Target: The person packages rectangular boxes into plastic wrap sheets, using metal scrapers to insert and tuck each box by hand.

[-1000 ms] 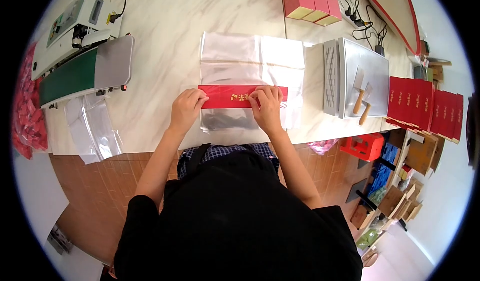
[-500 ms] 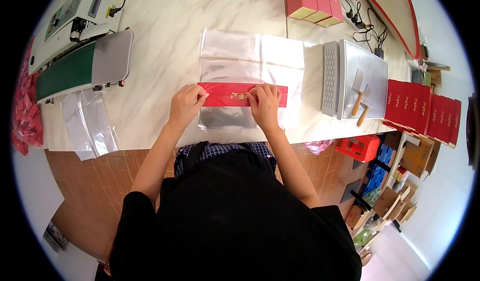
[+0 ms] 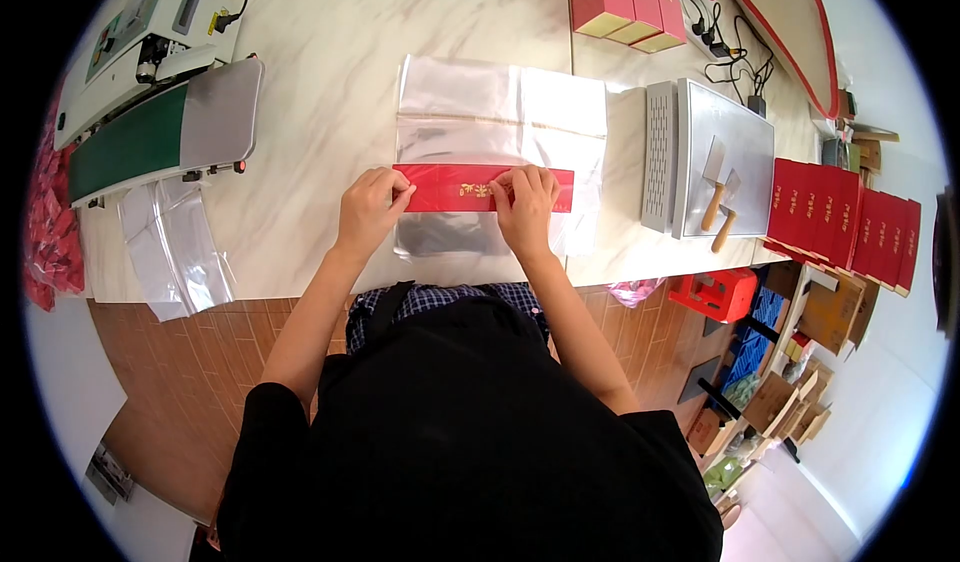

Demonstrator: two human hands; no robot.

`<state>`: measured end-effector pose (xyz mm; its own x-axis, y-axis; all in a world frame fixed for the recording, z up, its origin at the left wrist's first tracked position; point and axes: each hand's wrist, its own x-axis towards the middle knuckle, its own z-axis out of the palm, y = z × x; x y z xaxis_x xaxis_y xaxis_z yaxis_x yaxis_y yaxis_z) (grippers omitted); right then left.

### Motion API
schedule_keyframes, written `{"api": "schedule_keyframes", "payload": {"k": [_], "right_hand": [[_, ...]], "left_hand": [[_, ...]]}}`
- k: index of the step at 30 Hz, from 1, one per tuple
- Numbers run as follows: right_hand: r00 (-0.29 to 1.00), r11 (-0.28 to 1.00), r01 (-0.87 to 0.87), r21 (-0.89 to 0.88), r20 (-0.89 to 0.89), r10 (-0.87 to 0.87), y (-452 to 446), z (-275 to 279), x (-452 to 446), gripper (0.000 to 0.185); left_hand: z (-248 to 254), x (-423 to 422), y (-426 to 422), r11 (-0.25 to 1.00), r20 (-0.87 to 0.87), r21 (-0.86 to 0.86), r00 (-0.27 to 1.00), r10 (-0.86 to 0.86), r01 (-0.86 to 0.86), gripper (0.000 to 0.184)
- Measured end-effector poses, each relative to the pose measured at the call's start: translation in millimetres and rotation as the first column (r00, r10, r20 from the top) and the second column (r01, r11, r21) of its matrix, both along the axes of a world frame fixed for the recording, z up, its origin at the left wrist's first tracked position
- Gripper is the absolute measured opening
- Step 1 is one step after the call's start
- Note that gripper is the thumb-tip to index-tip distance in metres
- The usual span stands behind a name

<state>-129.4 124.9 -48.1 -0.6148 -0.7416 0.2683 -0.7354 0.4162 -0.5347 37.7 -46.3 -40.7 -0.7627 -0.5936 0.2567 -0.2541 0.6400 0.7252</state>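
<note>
I have the left hand at the left end of the red box, its grip pinching there between thumb and fingers. My right hand touches the box beside its gold lettering; whether that grip is clenched, I cannot tell. The box lies on or inside clear bags on the surface.

Left hand and right hand touch a red, gold-lettered strip. It overlaps clear plastic bags on the worktop.
</note>
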Motion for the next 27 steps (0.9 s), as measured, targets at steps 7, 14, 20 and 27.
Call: {"api": "schedule_keyframes", "payload": {"k": [7, 14, 20, 27], "right_hand": [[0.996, 0.996, 0.084, 0.000, 0.039, -0.084, -7.3, -3.2, 3.9, 0.013], [0.995, 0.998, 0.051, -0.033, -0.088, -0.054, -12.8, 0.1, 11.3, 0.018], [0.965, 0.965, -0.259, -0.043, 0.022, 0.260, -13.0, 8.2, 34.6, 0.036], [0.959, 0.963, -0.250, 0.098, -0.110, 0.261, -15.0, 7.1, 43.2, 0.050]], "left_hand": [[-2.7, 0.1, 1.4, 1.000, -0.011, -0.002, 1.000, 0.012, -0.012, 0.015], [-0.9, 1.2, 2.6, 1.000, 0.028, 0.008, 0.999, 0.018, -0.019, 0.018], [-1.2, 1.0, 3.2, 0.999, 0.062, 0.037, 0.998, 0.019, -0.022, 0.019], [-7.8, 4.7, 0.6, 0.997, -0.012, 0.032, 0.998, 0.068, -0.068, 0.016]]}}
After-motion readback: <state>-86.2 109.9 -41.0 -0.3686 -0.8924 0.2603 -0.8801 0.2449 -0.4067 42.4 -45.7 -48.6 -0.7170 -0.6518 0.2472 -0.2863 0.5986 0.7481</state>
